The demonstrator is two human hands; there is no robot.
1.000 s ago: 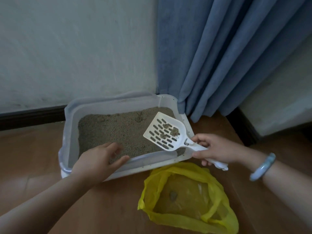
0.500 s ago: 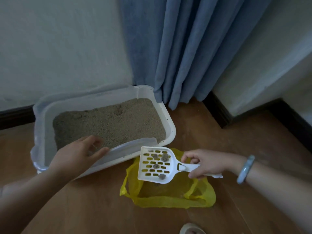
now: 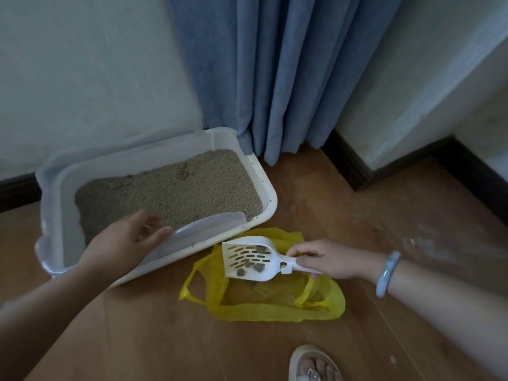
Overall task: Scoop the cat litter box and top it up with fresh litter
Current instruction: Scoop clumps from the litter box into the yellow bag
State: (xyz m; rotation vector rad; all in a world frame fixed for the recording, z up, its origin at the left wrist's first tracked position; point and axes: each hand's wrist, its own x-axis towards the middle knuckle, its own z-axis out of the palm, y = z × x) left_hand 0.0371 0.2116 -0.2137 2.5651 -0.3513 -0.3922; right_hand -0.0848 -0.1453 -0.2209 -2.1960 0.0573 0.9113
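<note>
We've got the white slotted scoop (image 3: 248, 258) over the open yellow bag (image 3: 275, 301) on the wood floor (image 3: 165, 339), dark clumps (image 3: 253, 266) in its tilted bowl, our right hand (image 3: 327, 259) clamped on the handle. The litter box (image 3: 270, 199) sits just left of the bag against the wall, sandy litter (image 3: 170, 191) inside. Left hand (image 3: 123, 240) grips its near rim; blue curtain (image 3: 275, 78) hangs behind.
</note>
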